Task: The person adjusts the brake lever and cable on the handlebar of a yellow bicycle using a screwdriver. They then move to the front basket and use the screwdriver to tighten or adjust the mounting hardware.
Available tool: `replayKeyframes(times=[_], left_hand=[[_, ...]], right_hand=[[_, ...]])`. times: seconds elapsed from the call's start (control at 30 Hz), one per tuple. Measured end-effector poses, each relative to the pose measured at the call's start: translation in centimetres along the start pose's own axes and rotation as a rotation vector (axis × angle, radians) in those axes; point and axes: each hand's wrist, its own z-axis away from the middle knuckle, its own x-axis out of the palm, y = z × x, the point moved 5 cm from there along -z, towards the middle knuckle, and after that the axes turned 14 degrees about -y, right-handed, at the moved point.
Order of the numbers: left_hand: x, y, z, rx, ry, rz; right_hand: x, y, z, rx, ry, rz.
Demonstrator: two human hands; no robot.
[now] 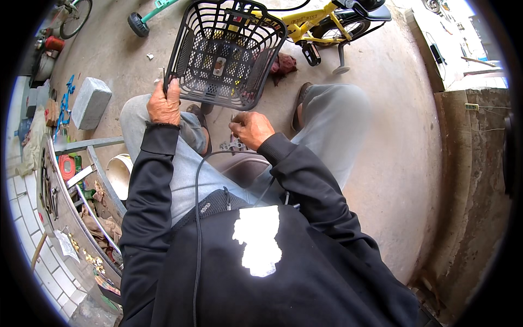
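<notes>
A black mesh bicycle basket (201, 68) is tilted toward me in front of a small yellow bicycle (305, 23). My left hand (164, 104) grips the basket's near left rim, thumb on the edge. A small pale metal plate (219, 66) shows at the middle of the mesh. Between my knees, just below the basket's near edge, my right hand (253, 131) is closed with thumb and fingers together. Whatever it holds is too small to name. Under that hand lie light-coloured metal parts (233, 145), partly hidden by the hand.
A grey block (91, 103) stands on the floor at the left, near blue straps (65, 106). A metal-framed table with tools and a white bucket (119, 175) are beside my left leg. A dark red cloth (284, 64) lies under the bicycle. At right is a concrete ledge (463, 180).
</notes>
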Motion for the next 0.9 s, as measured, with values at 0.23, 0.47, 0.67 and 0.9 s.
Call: replayKeyframes(times=[0.23,0.47,0.67,0.9], left_hand=[[-0.01,0.19,0.09,-0.007,-0.004,0.017],[0.26,0.27,0.10,0.007,0.007,0.060],[0.20,0.22,0.13,0.000,0.008,0.045],[0.18,0.12,0.15,-0.005,0.000,0.066]], right_hand=[[0.01,-0.26,0.07,-0.001,0.005,0.010],[-0.20,-0.35,0.10,-0.001,0.003,0.029],[-0.05,-0.19,-0.09,-0.016,-0.001,0.017],[-0.09,-0.49,0.08,-0.006,-0.002,0.014]])
